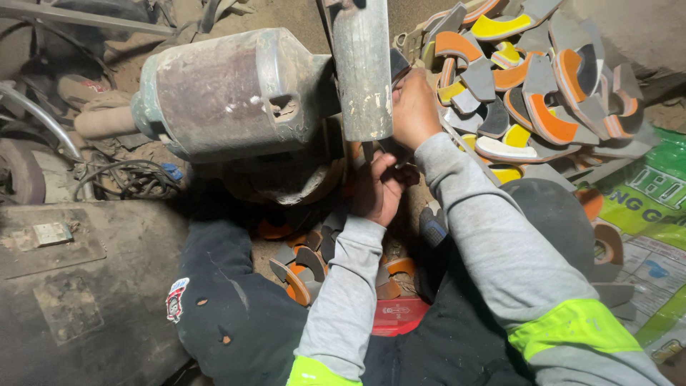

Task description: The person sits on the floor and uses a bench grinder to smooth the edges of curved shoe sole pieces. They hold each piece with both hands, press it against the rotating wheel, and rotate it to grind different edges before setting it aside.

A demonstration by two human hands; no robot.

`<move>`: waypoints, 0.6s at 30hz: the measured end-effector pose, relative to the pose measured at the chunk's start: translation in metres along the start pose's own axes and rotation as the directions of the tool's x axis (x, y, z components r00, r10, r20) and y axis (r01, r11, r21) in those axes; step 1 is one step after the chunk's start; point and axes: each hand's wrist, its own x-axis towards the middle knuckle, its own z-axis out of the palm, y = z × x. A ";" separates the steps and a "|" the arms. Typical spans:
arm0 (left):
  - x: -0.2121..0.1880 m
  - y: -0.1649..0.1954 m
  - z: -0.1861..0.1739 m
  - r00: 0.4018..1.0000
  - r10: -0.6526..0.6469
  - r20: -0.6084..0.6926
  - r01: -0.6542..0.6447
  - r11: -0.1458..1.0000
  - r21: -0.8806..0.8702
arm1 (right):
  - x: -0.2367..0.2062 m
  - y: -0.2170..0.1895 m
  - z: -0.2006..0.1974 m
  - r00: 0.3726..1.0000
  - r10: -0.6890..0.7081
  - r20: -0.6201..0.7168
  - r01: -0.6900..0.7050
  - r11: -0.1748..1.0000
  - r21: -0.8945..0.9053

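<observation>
red flat box point(399, 317) nearest, on the floor between the dark-trousered knees. just beyond it, small heap of grey-and-orange sole pieces point(306, 271), below the motor. left hand point(379, 189) under the grey vertical cylinder point(362, 68), fingers curled shut around a dark piece point(406, 175) held at the cylinder's lower end; piece mostly hidden, shape unclear. right hand point(413, 107) just right of the cylinder, touching its side; fingers curled against it, cannot tell what they pinch. dusty grey-green motor housing point(229, 93) joins the cylinder on its left. farther right of the cylinder, big pile of sole pieces point(532, 86), grey with orange and yellow. green printed sack point(647, 196) beyond that pile's lower edge.
</observation>
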 end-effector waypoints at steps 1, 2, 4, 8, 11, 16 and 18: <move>0.000 -0.004 -0.003 1.000 0.020 -0.010 -0.020 1.000 -0.018 | -0.003 0.000 0.000 1.000 -0.030 0.000 0.030 0.999 -0.014; -0.003 -0.010 -0.007 0.999 0.019 -0.034 -0.020 0.999 -0.033 | -0.006 0.001 -0.001 0.998 -0.061 0.002 0.061 0.998 -0.028; -0.010 -0.027 -0.011 0.997 0.016 -0.079 -0.021 0.998 -0.063 | -0.012 0.000 -0.008 0.990 0.048 0.134 -0.043 0.998 -0.036; -0.024 -0.072 0.004 0.966 -0.022 -0.256 0.034 0.998 0.044 | -0.017 0.002 -0.035 0.930 0.005 0.367 0.054 0.987 -0.151; -0.042 -0.104 0.037 0.963 0.001 -0.268 0.052 0.980 0.191 | -0.015 0.006 -0.064 0.795 -0.019 0.606 0.120 0.985 -0.126; -0.064 -0.128 0.084 0.935 0.198 -0.295 0.015 0.808 0.589 | -0.020 0.022 -0.093 0.325 -0.074 0.943 -0.179 0.974 0.138; -0.063 -0.115 0.081 0.928 0.241 -0.285 0.079 0.618 0.782 | -0.020 0.031 -0.098 0.347 -0.063 0.936 -0.227 0.962 0.149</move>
